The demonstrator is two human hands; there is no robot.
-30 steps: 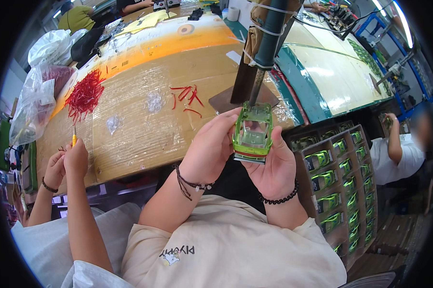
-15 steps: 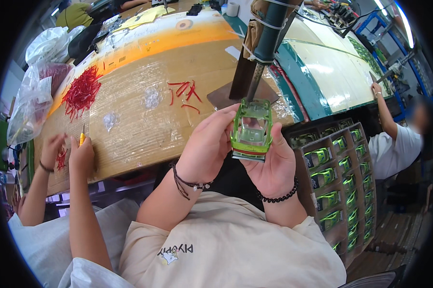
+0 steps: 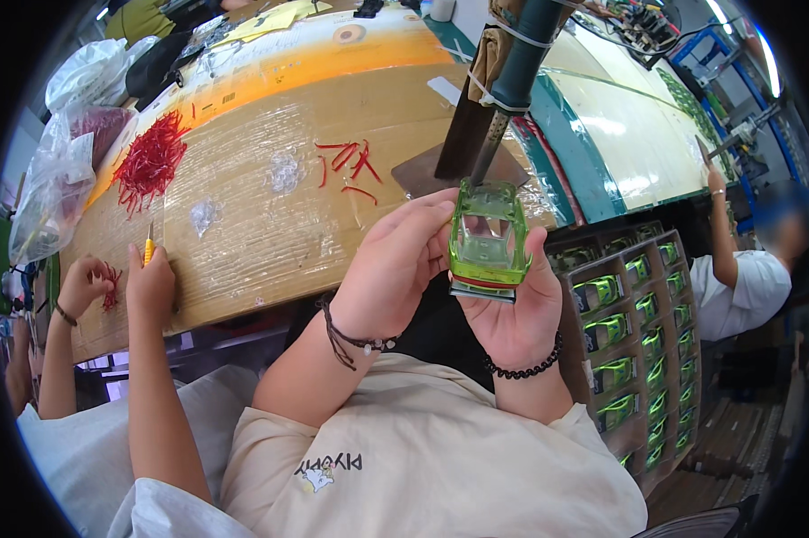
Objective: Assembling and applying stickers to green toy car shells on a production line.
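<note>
A bright green car-shaped shell (image 3: 488,248) is lying between the person's two hands, its green frame surrounding see-through window areas and its long axis running from near to far. A thin red strip (image 3: 490,285) is crossing its near end, and a dark, flat edge (image 3: 482,294) is jutting out just below that. The left hand (image 3: 400,247) is gripping the shell's left side, and the right hand (image 3: 519,309) is supporting its right side. The far end is sitting at the tip of a metal rod (image 3: 488,154); whether they are touching is staying unclear.
</note>
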